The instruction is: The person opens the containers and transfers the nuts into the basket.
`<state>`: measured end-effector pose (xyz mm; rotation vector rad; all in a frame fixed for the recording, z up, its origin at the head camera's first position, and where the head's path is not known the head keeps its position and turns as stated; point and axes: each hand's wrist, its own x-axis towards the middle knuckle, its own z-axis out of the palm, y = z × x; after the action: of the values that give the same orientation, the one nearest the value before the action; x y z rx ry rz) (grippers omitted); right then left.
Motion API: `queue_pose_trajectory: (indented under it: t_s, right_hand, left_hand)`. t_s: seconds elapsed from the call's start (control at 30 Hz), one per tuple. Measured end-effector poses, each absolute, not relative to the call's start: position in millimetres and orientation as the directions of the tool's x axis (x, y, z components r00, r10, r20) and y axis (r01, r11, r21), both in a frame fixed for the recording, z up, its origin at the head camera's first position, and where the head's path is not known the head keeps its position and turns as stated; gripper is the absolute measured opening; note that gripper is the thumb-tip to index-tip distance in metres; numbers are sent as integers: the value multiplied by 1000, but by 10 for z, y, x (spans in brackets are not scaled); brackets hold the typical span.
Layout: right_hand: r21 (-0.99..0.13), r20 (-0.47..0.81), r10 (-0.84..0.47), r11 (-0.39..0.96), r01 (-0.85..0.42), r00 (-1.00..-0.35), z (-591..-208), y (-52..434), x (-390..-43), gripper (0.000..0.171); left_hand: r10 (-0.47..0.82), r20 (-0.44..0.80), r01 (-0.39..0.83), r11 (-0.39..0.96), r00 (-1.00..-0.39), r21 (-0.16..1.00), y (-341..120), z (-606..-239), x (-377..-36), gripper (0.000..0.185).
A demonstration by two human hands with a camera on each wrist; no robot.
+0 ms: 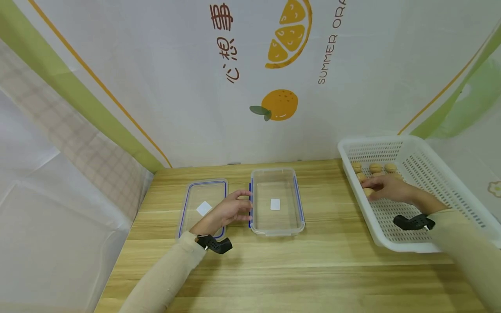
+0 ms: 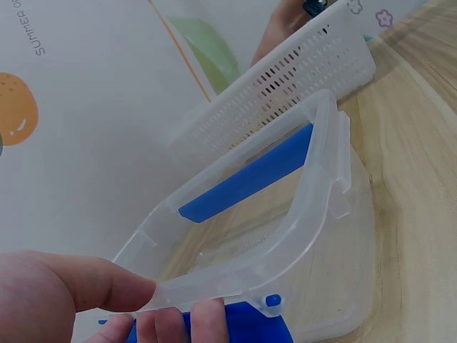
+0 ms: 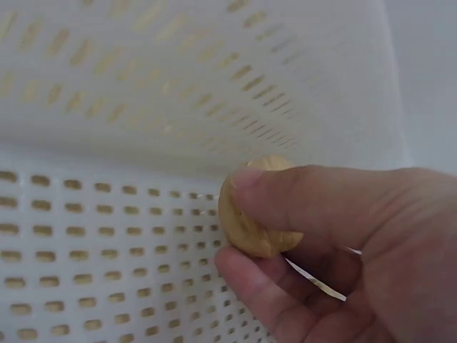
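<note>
In the head view my left hand (image 1: 234,208) is at the left side of a clear plastic food container (image 1: 277,231) with blue latches. Its thumb lies along the rim and the fingers sit against a blue latch (image 2: 246,325), gripping that edge. My right hand (image 1: 395,189) reaches into a white slotted basket (image 1: 411,248) at the right. Between thumb and fingers it pinches a walnut (image 3: 250,214), close to the basket's wall. Several more walnuts (image 1: 375,168) lie at the basket's far left corner, partly hidden by the hand.
A clear lid with a blue seal (image 1: 195,195) lies flat to the left of the container, partly under my left forearm. The wooden table (image 1: 274,278) ends at a white printed curtain (image 1: 188,121) behind.
</note>
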<state>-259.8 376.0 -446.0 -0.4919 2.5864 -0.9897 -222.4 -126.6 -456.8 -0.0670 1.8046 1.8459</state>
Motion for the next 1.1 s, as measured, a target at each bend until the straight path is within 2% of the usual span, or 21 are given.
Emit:
queue_pose_trajectory:
  t_s: [0.33,1.1]
  right_hand:
    - [-703,-197,-471,679,-211,-860,-4512,3725,-2612,40]
    - [-655,-188,-415,729,-201,-890,-4599,3732,-2636,47]
  left_hand:
    - [355,-394,-404,50,-848,913,-1258,-4559,-2233,54]
    - [356,-390,-404,37,-849,914,-1265,-4574,-2215,54]
